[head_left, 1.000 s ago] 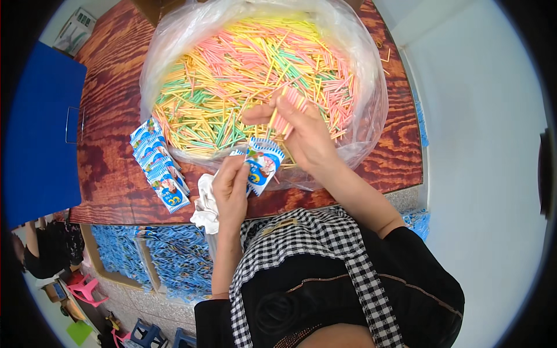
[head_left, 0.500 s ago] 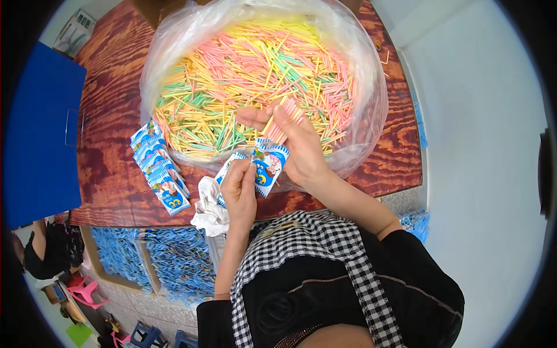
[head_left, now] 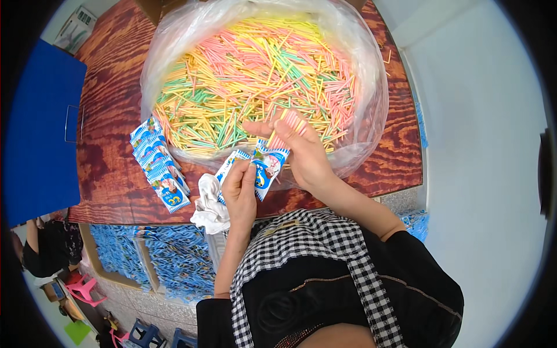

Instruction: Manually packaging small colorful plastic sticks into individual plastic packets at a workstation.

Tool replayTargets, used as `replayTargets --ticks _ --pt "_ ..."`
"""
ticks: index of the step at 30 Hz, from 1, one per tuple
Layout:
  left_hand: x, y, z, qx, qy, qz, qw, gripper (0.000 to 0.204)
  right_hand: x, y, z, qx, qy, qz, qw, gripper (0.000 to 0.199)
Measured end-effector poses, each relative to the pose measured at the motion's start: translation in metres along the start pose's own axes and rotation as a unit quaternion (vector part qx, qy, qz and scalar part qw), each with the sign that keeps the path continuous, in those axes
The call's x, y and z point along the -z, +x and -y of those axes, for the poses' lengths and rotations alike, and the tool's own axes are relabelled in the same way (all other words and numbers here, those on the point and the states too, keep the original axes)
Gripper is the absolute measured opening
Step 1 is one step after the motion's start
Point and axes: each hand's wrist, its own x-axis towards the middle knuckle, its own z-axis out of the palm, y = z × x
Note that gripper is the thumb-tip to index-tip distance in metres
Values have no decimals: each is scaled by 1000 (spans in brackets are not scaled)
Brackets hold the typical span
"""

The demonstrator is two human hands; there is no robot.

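Observation:
My left hand (head_left: pixel 239 188) is closed, pinching the edge of a small blue-and-white printed packet (head_left: pixel 266 173). A second packet (head_left: pixel 227 165) lies partly hidden behind that hand. In my right hand (head_left: pixel 307 152) is a bundle of thin pink and yellow candy sticks (head_left: pixel 285 129), held under the thumb. The bundle's lower ends are at the packet's top, and they seem to sit inside its mouth. Beyond both hands, a large clear plastic bag (head_left: pixel 371 124) holds a heap of pink, yellow and green sticks (head_left: pixel 243 75).
A fanned row of similar packets (head_left: pixel 159 165) lies on the wood-grain table (head_left: pixel 110 180). A crumpled white cloth (head_left: pixel 210 209) rests at the table's front edge. Boxes of blue packets (head_left: pixel 177 261) stand below. A blue panel (head_left: pixel 43 133) is at left, where another person (head_left: pixel 49 249) shows.
My right hand has moved down toward me, bringing the sticks lower into the packet's top. My left hand stays in place, still pinching the packet.

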Motion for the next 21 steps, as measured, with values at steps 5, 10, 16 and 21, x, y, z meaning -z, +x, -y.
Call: replayTargets --ticks 5,10,16,21 --pt "1 0 0 2 7 -2 1000 12 7 0 -4 -24 -128 78 988 20" --pt "8 -5 10 6 -43 -16 999 16 2 -3 11 28 -240 172 955 35" --pt "14 -4 25 35 -194 -38 980 22 3 5 3 80 -369 172 910 44" --pt "22 -4 30 64 -273 -14 960 22 34 62 -11 260 -671 10 695 15"
